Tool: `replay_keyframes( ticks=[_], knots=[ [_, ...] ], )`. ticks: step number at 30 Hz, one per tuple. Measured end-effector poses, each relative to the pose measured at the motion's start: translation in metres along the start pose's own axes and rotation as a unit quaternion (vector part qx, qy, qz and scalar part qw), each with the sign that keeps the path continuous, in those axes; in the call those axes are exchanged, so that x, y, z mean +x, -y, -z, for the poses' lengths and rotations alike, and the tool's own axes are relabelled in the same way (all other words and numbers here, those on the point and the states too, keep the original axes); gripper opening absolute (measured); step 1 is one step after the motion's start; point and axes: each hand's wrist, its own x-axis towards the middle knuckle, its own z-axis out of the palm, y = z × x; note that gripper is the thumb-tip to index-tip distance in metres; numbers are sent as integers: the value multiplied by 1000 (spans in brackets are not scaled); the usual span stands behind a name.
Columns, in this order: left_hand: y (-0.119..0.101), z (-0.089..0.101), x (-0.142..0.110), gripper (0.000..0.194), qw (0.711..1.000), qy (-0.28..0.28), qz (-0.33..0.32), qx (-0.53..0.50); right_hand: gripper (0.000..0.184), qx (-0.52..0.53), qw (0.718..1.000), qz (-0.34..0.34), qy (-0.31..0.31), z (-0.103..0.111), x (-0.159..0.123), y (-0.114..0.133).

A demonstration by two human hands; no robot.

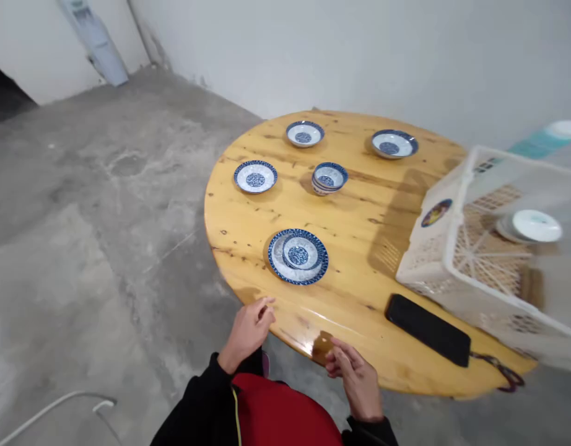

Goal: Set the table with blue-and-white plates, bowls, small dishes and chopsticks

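My left hand (249, 327) is over the table's near edge, fingers loosely bent and slightly apart, with nothing in them. To its right, my right hand (354, 376) hovers by the same edge, also empty, its fingers half curled and apart. Just beyond both hands lies a blue-and-white plate (272, 255), and a small bowl (300, 254) rests on it. A stack of small bowls (329, 178) stands farther back. Around it are a shallow plate (255, 177) on the left, a dish (305, 134) behind, and another dish (394, 144) at the back right.
The round wooden table (355, 238) stands near a white wall. On its right is a white plastic basket (431, 248) with white dishes (536, 225) inside. A black phone (428, 328) with a strap lies before the basket. A pale hose (57, 409) is on the concrete floor.
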Motion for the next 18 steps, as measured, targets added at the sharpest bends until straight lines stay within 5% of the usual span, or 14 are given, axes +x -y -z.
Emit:
replay_keyframes(
  ticks=[4,8,18],
  knots=[
    [-8,-29,-37,42,998,53,-24,16,63,57,997,-21,-44,30,-26,-38],
    [-1,-46,-71,40,998,56,-40,3,63,89,995,-29,-38,38,-41,-59],
    [20,-34,-107,41,999,-4,-18,-43,62,48,998,-10,30,18,-58,-46]
  ],
)
